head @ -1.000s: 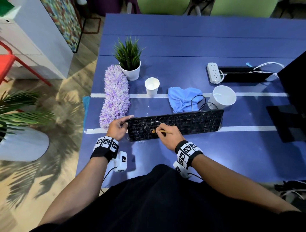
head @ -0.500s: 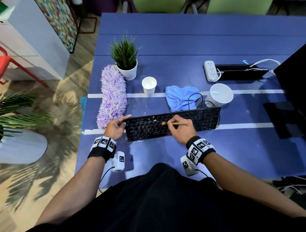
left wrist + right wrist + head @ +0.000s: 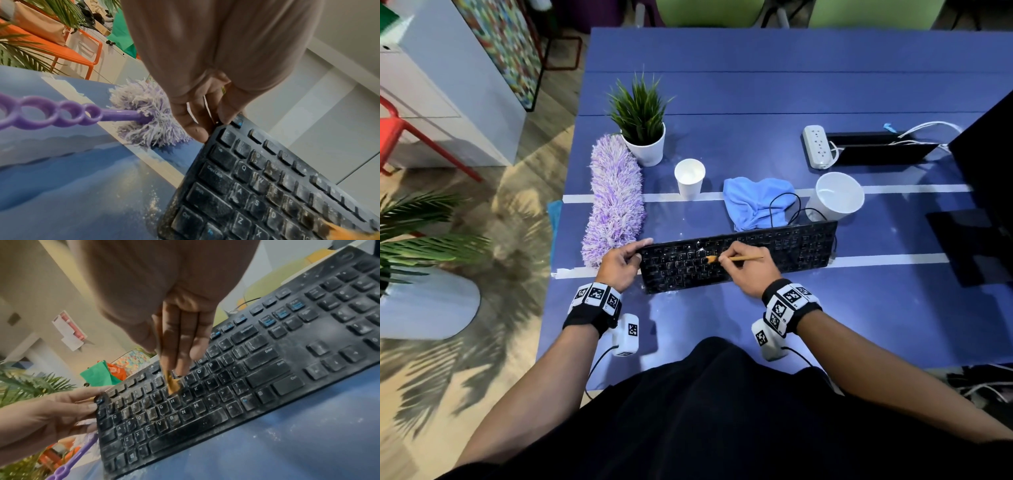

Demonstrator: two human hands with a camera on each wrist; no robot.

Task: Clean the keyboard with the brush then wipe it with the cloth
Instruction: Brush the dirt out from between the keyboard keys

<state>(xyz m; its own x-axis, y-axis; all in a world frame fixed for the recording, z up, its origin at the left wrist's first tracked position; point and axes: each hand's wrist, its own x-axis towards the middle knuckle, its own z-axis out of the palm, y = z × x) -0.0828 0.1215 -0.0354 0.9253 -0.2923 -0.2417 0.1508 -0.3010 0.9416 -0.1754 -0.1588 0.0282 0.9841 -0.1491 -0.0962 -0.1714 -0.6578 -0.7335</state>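
A dusty black keyboard (image 3: pixel 784 248) (image 3: pixel 267 186) (image 3: pixel 257 369) lies tilted on the blue table (image 3: pixel 756 102). My left hand (image 3: pixel 619 262) (image 3: pixel 205 116) (image 3: pixel 61 407) grips its top-left corner, thumb on the front edge. My right hand (image 3: pixel 746 270) (image 3: pixel 170 331) pinches a thin wooden brush (image 3: pixel 743 258) like a pen. Its orange bristles (image 3: pixel 710 259) (image 3: pixel 172 384) (image 3: pixel 345 232) touch the keys near the middle of the letter rows. A crumpled light-blue cloth (image 3: pixel 755 202) lies just behind the keyboard, with the black cable looped over it.
A purple fluffy duster (image 3: pixel 616 198) (image 3: pixel 148 116) lies left of the keyboard. Behind are a potted plant (image 3: pixel 642 126), a paper cup (image 3: pixel 689 178), a white bowl (image 3: pixel 837 197), a power strip (image 3: pixel 815 146) and a dark monitor (image 3: pixel 986 178) at right. White dust specks lie on the table.
My right hand has swept the brush rightward along the keys, from the left part of the keyboard to its middle. The left hand keeps its hold on the corner.
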